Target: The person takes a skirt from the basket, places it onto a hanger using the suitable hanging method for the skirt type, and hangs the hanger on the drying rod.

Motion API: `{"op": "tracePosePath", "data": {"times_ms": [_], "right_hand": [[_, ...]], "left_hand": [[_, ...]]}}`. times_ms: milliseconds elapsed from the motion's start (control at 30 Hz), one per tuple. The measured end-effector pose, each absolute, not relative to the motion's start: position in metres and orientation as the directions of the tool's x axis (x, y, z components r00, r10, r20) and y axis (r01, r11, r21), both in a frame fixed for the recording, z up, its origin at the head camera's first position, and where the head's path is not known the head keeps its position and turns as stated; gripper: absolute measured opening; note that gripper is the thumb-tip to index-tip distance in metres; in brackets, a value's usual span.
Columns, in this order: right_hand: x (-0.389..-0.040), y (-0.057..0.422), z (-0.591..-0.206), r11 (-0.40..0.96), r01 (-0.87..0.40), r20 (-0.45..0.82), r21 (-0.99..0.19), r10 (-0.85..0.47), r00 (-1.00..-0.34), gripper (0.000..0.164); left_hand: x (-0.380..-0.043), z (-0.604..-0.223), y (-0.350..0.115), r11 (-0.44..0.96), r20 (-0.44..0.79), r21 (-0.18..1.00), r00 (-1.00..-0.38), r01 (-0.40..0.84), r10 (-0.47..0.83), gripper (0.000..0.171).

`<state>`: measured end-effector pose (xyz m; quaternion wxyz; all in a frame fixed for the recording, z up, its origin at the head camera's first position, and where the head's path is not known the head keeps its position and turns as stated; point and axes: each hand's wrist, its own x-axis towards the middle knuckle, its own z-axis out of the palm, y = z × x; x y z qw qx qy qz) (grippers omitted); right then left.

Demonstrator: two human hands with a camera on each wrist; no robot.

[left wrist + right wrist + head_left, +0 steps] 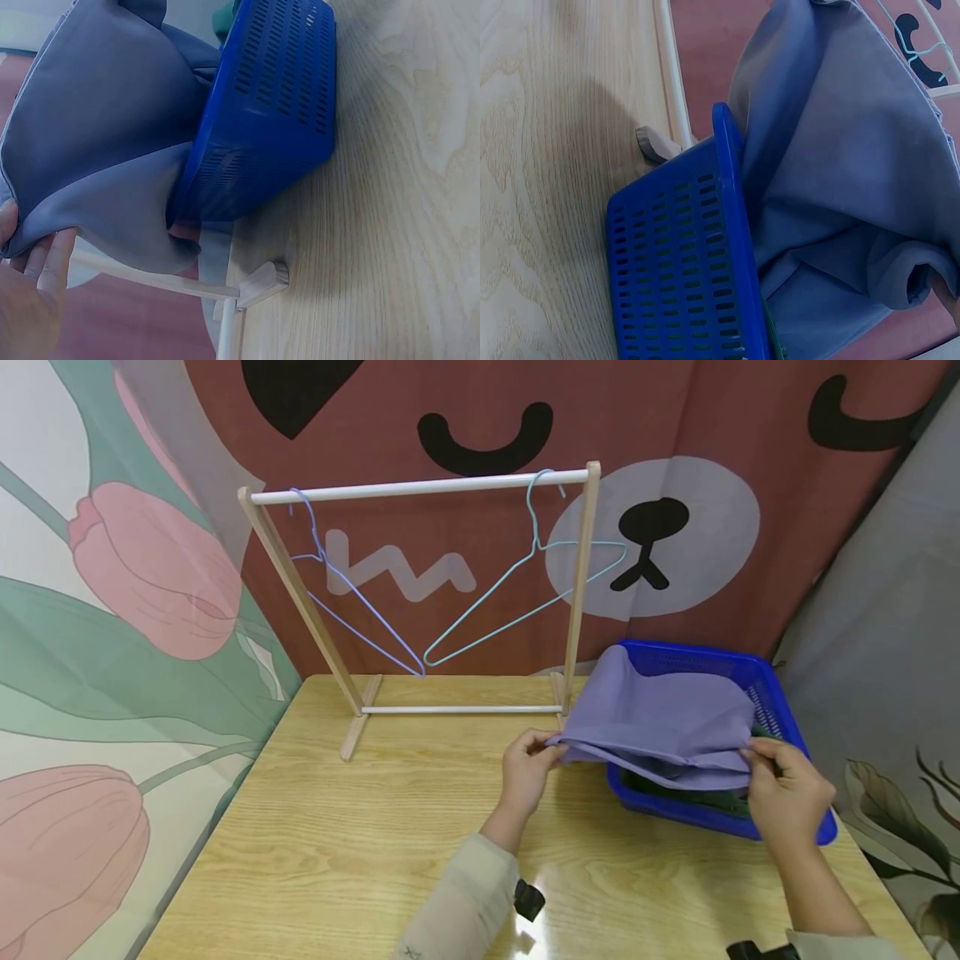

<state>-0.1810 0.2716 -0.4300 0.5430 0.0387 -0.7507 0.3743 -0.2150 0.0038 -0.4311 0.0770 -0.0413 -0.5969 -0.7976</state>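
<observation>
A purple cloth (660, 710), maybe a garment, is held up over the blue basket (783, 706); its folds hide its exact kind. My left hand (525, 772) pinches its near left corner between thumb and fingers, which the left wrist view also shows at the edge of the cloth (105, 112). At the near right corner, my right hand (789, 789) grips the same edge. Only a bit of that hand (946, 304) shows in the right wrist view, beside a rolled fold. Dark green cloth (682, 793) lies in the basket, mostly covered by the purple one.
Behind the hands stands a small rack with a white top bar (420, 487) and wooden posts. A periwinkle hanger (367, 602) hangs at its left, a light-blue hanger (487, 597) at its right. All stand on a wooden table (360, 852) before a printed curtain.
</observation>
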Motion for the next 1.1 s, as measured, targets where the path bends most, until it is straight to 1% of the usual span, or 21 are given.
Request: {"op": "tracePosePath", "data": {"times_ms": [33, 100, 133, 167, 267, 400, 533, 667, 700, 733, 833, 900, 933, 1100], "right_hand": [[-0.183, 0.274, -0.433, 0.717, -0.484, 0.855, -0.502, 0.33, -0.4, 0.007], [-0.184, 0.274, -0.434, 0.728, -0.479, 0.861, -0.491, 0.32, -0.396, 0.008], [-0.18, 0.269, -0.428, 0.725, -0.483, 0.861, -0.49, 0.317, -0.398, 0.008], [-0.175, 0.261, -0.419, 0.718, -0.487, 0.857, -0.498, 0.32, -0.404, 0.009], [-0.17, 0.25, -0.409, 0.713, -0.48, 0.852, -0.511, 0.346, -0.394, 0.002], [-0.166, 0.239, -0.399, 0.713, -0.454, 0.837, -0.534, 0.372, -0.401, 0.004], [-0.166, 0.234, -0.395, 0.689, -0.487, 0.84, -0.536, 0.38, -0.387, 0.005], [-0.168, 0.231, -0.393, 0.683, -0.51, 0.85, -0.523, 0.378, -0.367, 0.004], [-0.168, 0.23, -0.392, 0.684, -0.509, 0.851, -0.522, 0.376, -0.367, 0.003], [-0.169, 0.229, -0.392, 0.685, -0.508, 0.851, -0.521, 0.375, -0.367, 0.002], [-0.169, 0.226, -0.392, 0.691, -0.507, 0.855, -0.515, 0.37, -0.364, 0.003], [-0.17, 0.224, -0.392, 0.696, -0.508, 0.859, -0.508, 0.365, -0.359, 0.003], [-0.17, 0.223, -0.392, 0.699, -0.51, 0.863, -0.502, 0.363, -0.352, 0.003], [-0.17, 0.214, -0.389, 0.7, -0.529, 0.877, -0.479, 0.35, -0.33, 0.009]], "left_hand": [[-0.215, -0.431, 0.003, -0.281, 0.158, 0.944, -0.985, 0.173, -0.075, 0.014], [-0.214, -0.43, 0.002, -0.285, 0.162, 0.942, -0.984, 0.178, -0.08, 0.014], [-0.214, -0.429, 0.001, -0.288, 0.163, 0.941, -0.983, 0.179, -0.08, 0.014], [-0.214, -0.429, 0.0, -0.289, 0.164, 0.94, -0.983, 0.181, -0.082, 0.014], [-0.212, -0.427, -0.002, -0.298, 0.163, 0.937, -0.983, 0.181, -0.081, 0.014], [-0.213, -0.426, -0.006, -0.293, 0.151, 0.941, -0.986, 0.167, -0.078, 0.014], [-0.214, -0.426, -0.01, -0.279, 0.15, 0.946, -0.985, 0.168, -0.084, 0.016], [-0.214, -0.426, -0.013, -0.27, 0.2, 0.938, -0.975, 0.219, -0.096, 0.016], [-0.219, -0.434, -0.014, -0.268, 0.239, 0.929, -0.966, 0.257, -0.098, 0.016], [-0.219, -0.434, -0.015, -0.264, 0.253, 0.926, -0.962, 0.271, -0.101, 0.016], [-0.22, -0.435, -0.018, -0.269, 0.271, 0.919, -0.957, 0.289, -0.102, 0.016], [-0.22, -0.435, -0.02, -0.277, 0.269, 0.917, -0.958, 0.287, -0.104, 0.016], [-0.228, -0.447, -0.021, -0.279, 0.258, 0.919, -0.96, 0.279, -0.108, 0.016], [-0.228, -0.441, -0.023, -0.289, 0.223, 0.922, -0.964, 0.256, -0.145, 0.016]]}}
